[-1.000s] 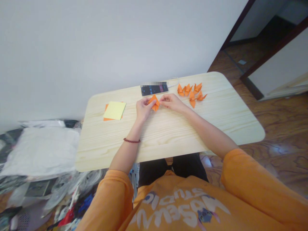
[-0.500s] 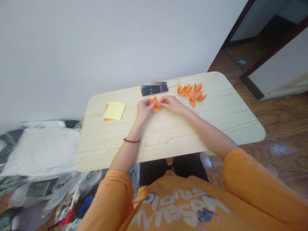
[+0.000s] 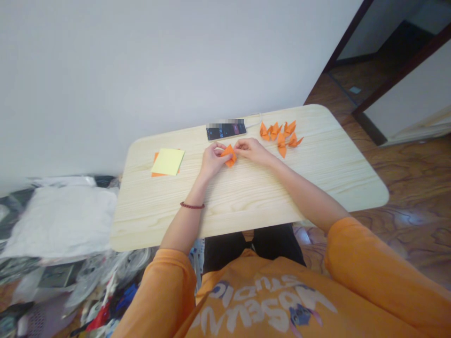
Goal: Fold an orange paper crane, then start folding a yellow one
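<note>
I have only the head view to work from, looking down past the person's chest at a pale wooden table (image 3: pixel 253 206). The left hand (image 3: pixel 212 161) and the right hand (image 3: pixel 252 150) come together on the far half of the table, both closed in on a small folded orange paper (image 3: pixel 229 155) that sits between them. The left hand's fingers press one side of it, and the right fingertips (image 3: pixel 237 146) pinch the other. The paper seems to be held just off the wood, though from this distance I can't be sure, and I can't make out which layers each hand has hold of.

Just beyond the grip lies a black smartphone (image 3: pixel 225 131) with a white charging cable (image 3: pixel 254 118). To the right of the grip sits a loose cluster of orange origami figures (image 3: pixel 280 136). To the left, a yellow note pad (image 3: pixel 168 162) rests on orange paper sheets (image 3: pixel 154 174). A red bead bracelet (image 3: pixel 192 205) circles the left wrist.

My read is that a fold is being shaped on this piece. The next move calls for both pinches to stay steady until that fold is set, with the paper kept clear of the phone.
</note>
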A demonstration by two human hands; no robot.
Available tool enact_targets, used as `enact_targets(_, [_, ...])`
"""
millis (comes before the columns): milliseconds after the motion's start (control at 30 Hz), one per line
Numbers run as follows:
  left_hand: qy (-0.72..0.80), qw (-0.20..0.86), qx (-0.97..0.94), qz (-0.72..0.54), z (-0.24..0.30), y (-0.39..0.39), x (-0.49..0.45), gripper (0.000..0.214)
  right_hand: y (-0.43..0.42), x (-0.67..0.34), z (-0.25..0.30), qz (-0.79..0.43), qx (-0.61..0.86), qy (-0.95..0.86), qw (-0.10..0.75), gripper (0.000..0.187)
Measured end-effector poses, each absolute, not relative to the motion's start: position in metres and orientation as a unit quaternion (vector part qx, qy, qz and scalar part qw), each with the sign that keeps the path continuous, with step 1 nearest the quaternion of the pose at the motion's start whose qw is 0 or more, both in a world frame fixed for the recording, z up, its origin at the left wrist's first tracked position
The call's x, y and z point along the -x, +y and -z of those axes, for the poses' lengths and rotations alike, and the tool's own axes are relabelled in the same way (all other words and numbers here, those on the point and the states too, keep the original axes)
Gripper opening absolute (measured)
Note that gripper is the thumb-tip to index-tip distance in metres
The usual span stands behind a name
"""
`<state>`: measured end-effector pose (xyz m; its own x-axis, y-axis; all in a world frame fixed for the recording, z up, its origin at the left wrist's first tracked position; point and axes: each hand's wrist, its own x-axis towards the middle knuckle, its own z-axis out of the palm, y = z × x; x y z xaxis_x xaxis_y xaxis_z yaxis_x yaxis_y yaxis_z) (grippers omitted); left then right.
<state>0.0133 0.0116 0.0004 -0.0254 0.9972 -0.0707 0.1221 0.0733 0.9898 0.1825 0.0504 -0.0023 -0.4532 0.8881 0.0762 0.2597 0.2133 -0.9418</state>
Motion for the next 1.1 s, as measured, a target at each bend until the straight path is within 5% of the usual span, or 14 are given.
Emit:
enact_targets(700, [0.497, 0.548, -0.56, -0.374, -0.006, 0.009, -0.009, 0.022, 0.051, -0.186, -0.004, -0.509, 0.401, -0.662, 0.377, 0.015])
enact_targets(1100, [0.508, 0.394, -0.502, -0.579, 0.001, 0.017, -0.011, 0.017, 0.044, -0.179, -0.009, -0.61, 0.401, -0.562, 0.388, 0.029])
